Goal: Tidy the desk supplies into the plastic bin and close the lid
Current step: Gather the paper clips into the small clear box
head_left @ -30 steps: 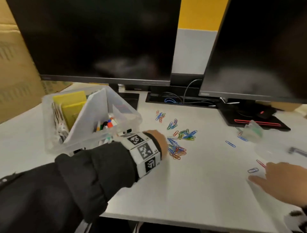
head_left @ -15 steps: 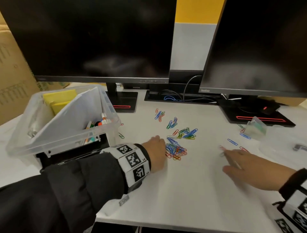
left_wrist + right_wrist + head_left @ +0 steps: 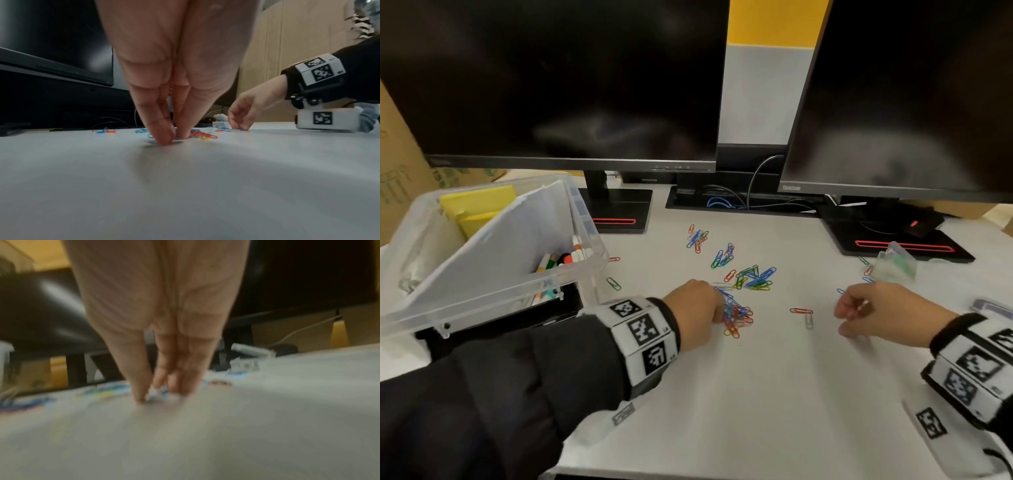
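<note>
Coloured paper clips (image 3: 736,313) lie scattered mid-desk, right of the open plastic bin (image 3: 585,270); left hand (image 3: 697,313) pinches the nearest heap, right hand (image 3: 873,313) seemingly pinches strays, so gathering continues, and next comes lifting them binward

right wrist view smeared, right hand (image 3: 164,337) perhaps pinching, clear bin (image 3: 493,281) cropped left

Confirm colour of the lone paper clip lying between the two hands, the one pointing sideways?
Red paper clip, flat on the white desk; clearest in the head view.
</note>
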Action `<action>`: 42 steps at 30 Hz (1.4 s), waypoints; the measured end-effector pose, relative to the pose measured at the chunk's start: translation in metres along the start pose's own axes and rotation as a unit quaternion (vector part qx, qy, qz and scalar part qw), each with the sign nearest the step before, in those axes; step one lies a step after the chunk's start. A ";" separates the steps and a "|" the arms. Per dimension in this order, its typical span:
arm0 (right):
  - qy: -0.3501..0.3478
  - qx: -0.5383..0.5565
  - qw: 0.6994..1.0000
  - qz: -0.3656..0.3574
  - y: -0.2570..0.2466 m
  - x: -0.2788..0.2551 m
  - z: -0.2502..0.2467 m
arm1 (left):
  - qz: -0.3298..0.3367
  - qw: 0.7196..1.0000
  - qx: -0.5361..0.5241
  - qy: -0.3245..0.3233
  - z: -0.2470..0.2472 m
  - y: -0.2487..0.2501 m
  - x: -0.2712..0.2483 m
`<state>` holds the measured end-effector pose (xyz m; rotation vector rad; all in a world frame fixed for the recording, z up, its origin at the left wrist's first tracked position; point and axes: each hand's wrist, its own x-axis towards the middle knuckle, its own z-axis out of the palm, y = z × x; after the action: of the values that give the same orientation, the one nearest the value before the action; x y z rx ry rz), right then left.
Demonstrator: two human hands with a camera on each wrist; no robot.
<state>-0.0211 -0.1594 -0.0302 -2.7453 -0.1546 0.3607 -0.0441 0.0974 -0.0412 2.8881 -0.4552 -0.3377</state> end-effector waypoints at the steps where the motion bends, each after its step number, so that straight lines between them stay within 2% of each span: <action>1: 0.007 -0.001 1.000 -0.023 -0.003 0.004 0.002 | 0.006 1.000 -0.007 0.007 0.000 0.001 0.004; 4: 0.058 -0.011 0.996 -0.070 -0.013 0.013 0.007 | -0.016 0.999 0.020 0.046 0.001 0.003 0.006; 6: 0.107 -0.043 0.992 -0.053 -0.016 0.016 0.008 | -0.102 0.989 0.086 0.064 -0.001 -0.001 0.008; 7: 0.111 -0.067 0.991 -0.026 -0.015 0.017 0.009 | -0.168 0.978 0.116 0.046 -0.003 -0.005 0.010; 9: 0.061 -0.129 0.989 0.047 -0.011 0.020 0.010 | -0.291 0.946 0.143 -0.029 -0.008 -0.011 0.014; 11: -0.003 -0.167 0.982 0.091 -0.007 0.023 0.012 | -0.346 0.921 0.154 -0.090 -0.011 -0.018 0.015; 13: -0.030 -0.170 0.980 0.098 -0.007 0.024 0.016 | -0.343 0.921 0.149 -0.113 -0.013 -0.027 0.013; 17: -0.060 -0.159 0.985 0.038 -0.018 0.018 0.018 | -0.295 0.943 0.082 -0.127 -0.010 -0.025 0.012; 19: -0.071 -0.117 0.991 -0.005 -0.025 0.015 0.018 | -0.256 0.960 0.055 -0.097 -0.005 -0.017 0.015; 21: -0.069 -0.073 0.994 -0.034 -0.030 0.013 0.017 | -0.184 0.981 0.000 -0.067 -0.001 -0.010 0.016; 23: -0.044 -0.054 0.997 -0.025 -0.027 0.015 0.018 | -0.160 0.986 -0.028 -0.024 -0.003 -0.013 0.020; 25: -0.019 -0.094 0.995 0.028 -0.019 0.024 0.017 | -0.197 0.980 -0.012 0.037 -0.009 -0.023 0.028; 26: -0.008 -0.112 0.992 0.059 -0.015 0.029 0.017 | -0.234 0.971 0.011 0.047 -0.012 -0.029 0.034; 29: 0.009 -0.136 0.981 0.140 -0.009 0.037 0.016 | -0.359 0.932 0.037 0.012 -0.021 -0.051 0.052; 31: 0.003 -0.136 0.974 0.183 -0.010 0.040 0.015 | -0.380 0.924 0.037 -0.016 -0.021 -0.068 0.062; 33: 0.001 -0.128 0.969 0.210 -0.010 0.042 0.015 | -0.348 0.936 0.039 -0.037 -0.017 -0.078 0.068; 36: -0.023 -0.128 0.970 0.206 -0.009 0.043 0.015 | -0.314 0.948 -0.015 -0.054 -0.016 -0.067 0.070; 40: -0.045 -0.125 0.983 0.124 -0.017 0.043 0.021 | -0.260 0.962 0.018 -0.075 -0.014 -0.030 0.063; 42: -0.053 -0.102 0.990 0.086 -0.019 0.045 0.023 | -0.197 0.978 -0.030 -0.056 -0.005 -0.013 0.056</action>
<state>0.0150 -0.1265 -0.0543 -2.9519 0.0188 0.5681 0.0123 0.0927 -0.0501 2.8947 0.1169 -0.5660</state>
